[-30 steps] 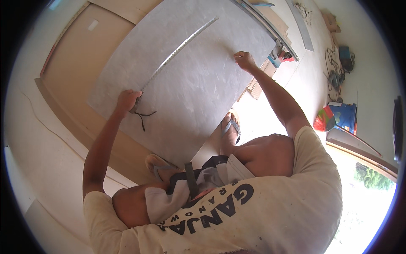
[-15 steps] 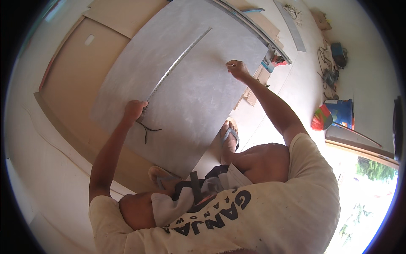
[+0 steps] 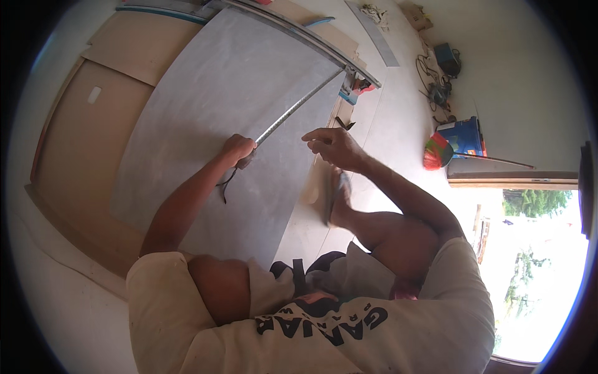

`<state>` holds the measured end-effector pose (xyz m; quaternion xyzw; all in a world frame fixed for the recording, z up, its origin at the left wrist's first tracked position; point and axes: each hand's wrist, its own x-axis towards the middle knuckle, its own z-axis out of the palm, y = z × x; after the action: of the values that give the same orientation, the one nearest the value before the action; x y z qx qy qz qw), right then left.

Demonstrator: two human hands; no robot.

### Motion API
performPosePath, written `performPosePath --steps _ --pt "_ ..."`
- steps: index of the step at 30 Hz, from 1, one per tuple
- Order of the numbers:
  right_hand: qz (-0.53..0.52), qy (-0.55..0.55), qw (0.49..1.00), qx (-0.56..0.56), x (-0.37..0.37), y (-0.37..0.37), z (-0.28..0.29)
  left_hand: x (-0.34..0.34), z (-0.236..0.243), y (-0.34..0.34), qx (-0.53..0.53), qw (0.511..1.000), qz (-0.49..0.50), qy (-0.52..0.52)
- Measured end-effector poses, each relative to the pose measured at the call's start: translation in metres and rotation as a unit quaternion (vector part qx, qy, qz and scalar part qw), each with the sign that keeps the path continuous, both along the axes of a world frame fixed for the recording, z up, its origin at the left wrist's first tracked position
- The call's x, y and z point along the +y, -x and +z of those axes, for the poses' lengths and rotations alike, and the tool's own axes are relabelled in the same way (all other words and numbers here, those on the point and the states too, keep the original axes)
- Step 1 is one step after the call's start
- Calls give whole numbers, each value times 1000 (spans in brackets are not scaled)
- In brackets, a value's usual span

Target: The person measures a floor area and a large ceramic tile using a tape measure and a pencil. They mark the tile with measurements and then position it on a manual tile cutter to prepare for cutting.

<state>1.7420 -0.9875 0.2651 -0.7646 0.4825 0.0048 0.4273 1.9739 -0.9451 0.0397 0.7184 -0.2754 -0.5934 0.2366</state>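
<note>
Grey sheet (image 3: 187, 106) under tape measure (image 3: 289, 113) gripped by left hand (image 3: 238, 148); right hand (image 3: 337, 148) half-spread.

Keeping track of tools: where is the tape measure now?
In the head view, the tape measure is left of centre, in the left hand over the grey sheet, its extended blade slanting up and right toward the metal rail.

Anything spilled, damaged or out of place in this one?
Nothing looks spilled or clearly damaged. The untidiest spot is near the wall on the right, where a cable lies in loose loops by a dark tool instead of being coiled. The grey sheet shows no obvious break.
</note>
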Motion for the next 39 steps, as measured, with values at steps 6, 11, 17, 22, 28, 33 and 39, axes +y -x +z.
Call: performPosePath --steps 6,11,17,22,28,33,39 --pt "-15 54 998 -32 -56 29 11 -25 20 34 -7 1000 -13 -27" --pt "0 -1 994 -105 -96 49 -23 -34 2 49 -9 999 -27 -21" --pt "40 -54 982 -177 -157 50 -57 -53 6 83 -143 979 -138 34" --pt "68 -91 979 -170 -212 50 -68 -50 5 115 -273 926 -243 96" --pt "59 -128 969 -201 -252 63 -113 -19 28 158 -186 981 -38 -50" --pt "48 -119 968 -215 -273 95 -128 -17 25 196 -174 983 -3 -53" --pt "81 -107 972 -194 -317 123 -152 -14 34 199 -164 981 17 -104"
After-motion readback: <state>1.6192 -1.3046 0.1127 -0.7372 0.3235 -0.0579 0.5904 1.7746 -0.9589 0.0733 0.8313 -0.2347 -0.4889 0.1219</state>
